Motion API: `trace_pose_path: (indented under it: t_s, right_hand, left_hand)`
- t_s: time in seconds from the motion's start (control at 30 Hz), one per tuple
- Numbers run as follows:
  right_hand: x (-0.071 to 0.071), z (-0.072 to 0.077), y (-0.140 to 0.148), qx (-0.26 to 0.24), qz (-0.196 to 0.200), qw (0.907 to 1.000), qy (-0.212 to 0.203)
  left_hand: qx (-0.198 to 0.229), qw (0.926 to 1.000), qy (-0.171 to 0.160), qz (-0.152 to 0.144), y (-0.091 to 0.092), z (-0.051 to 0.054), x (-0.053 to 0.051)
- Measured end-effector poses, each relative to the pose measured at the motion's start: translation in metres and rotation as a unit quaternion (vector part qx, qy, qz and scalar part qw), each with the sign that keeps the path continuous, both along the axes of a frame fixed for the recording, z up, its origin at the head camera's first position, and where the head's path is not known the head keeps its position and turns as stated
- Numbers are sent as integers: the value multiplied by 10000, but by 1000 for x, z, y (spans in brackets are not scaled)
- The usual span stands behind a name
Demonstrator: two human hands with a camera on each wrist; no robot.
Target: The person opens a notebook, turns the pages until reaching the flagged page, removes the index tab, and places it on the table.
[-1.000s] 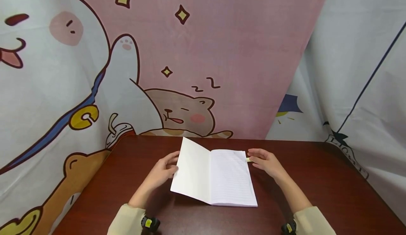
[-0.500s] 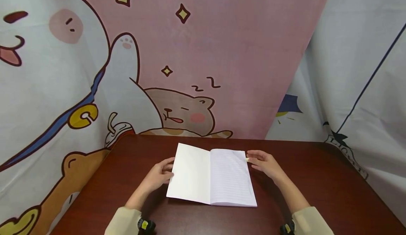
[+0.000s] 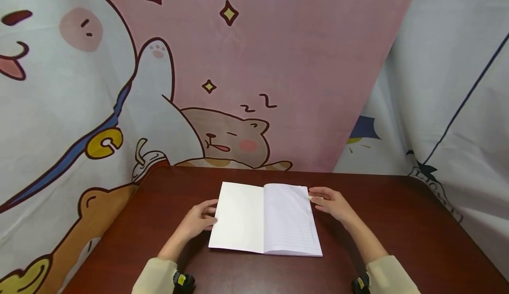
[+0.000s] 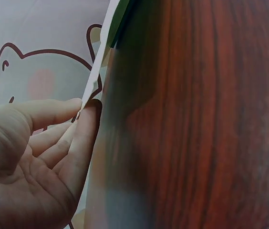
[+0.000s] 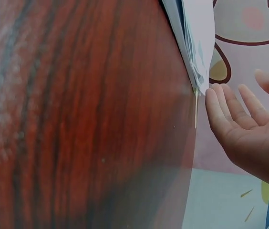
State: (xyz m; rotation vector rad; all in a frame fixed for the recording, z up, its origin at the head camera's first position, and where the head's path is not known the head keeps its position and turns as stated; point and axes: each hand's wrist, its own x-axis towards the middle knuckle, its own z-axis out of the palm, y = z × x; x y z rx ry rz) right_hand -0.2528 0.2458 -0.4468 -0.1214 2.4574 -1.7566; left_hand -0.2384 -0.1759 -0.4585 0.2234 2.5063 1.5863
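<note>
A notebook (image 3: 292, 223) lies open on the table, its lined right page facing up and its blank white cover side (image 3: 238, 219) spread to the left. My left hand (image 3: 195, 221) holds the outer edge of that cover; in the left wrist view the thumb and a finger pinch the cover edge (image 4: 96, 71) from both sides. Beside the upper right corner of the pages is my right hand (image 3: 336, 205), fingers loosely extended and gripping nothing. A small pale yellow strip (image 5: 196, 109) sticks out from the notebook's right edge near those fingertips. Whether the fingertips touch the pages is hard to tell.
The dark reddish wooden table (image 3: 381, 223) spreads around the notebook. Behind it hangs a pink and white cartoon curtain (image 3: 310, 64), with more pale cloth (image 3: 457, 108) along the right side. A dark device (image 3: 184, 281) is strapped to each wrist.
The left cover has come down from a tilted position to nearly flat, the left hand moving slightly left and down with it. The right hand stays almost still by the right edge.
</note>
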Motion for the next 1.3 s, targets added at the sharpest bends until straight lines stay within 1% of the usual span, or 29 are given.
trace_pose_path:
  t_s: [0.13, 0.33, 0.63, 0.7, 0.77, 0.87, 0.97, 1.1, 1.23, 1.3]
  right_hand:
    - [-2, 0, 0, -15, 35, 10000, -31]
    - [-4, -1, 2, 5, 123, 9999, -74]
    - [-5, -2, 4, -25, 321, 9993, -176]
    - [-5, -4, 4, -68, 321, 9993, -185]
    - [-5, -6, 5, -185, 407, 9988, -180]
    - [-2, -11, 4, -232, 548, 9980, -190]
    - [0, -14, 2, -91, 670, 9976, -149]
    - [-2, -12, -2, 147, 720, 9972, -155]
    - [-8, -11, -5, 56, 629, 9977, -235]
    - [-10, -10, -5, 8, 496, 9984, -257]
  left_hand:
    - [27, 10000, -5, 4, -2, -2, 0]
    - [-10, 10000, -60, -74, -4, -4, 0]
    - [90, 9994, -139, -289, -9, -13, -2]
    - [125, 9993, -118, -341, -9, -14, -3]
    - [159, 9990, -106, -393, -10, -16, -4]
    - [200, 9985, -118, -494, -11, -19, -1]
    - [239, 9981, -155, -550, -13, -22, 2]
    - [204, 9983, -193, -505, -13, -22, 2]
    - [180, 9986, -167, -461, -12, -19, -1]
    - [187, 9987, -134, -462, -12, -17, -3]
